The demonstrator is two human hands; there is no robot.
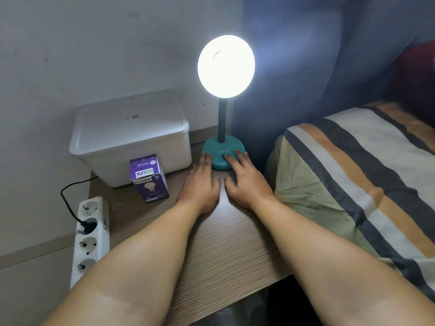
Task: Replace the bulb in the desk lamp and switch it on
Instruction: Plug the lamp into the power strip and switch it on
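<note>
The lamp (223,147) stands at the far edge of the table (211,243), straight ahead of me, its stem rising upright from the teal base to the head (226,66), which glows bright. My left hand (200,182) lies open and flat, fingertips just touching the base's left rim, holding nothing. My right hand (244,180) is the nearer one, open too, with a finger on the dark switch (224,157) on the base front; I judge the task done.

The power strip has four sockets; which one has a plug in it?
On the power strip, only the second socket from the far end holds the black plug. The far socket and the two nearer ones are empty.
</note>
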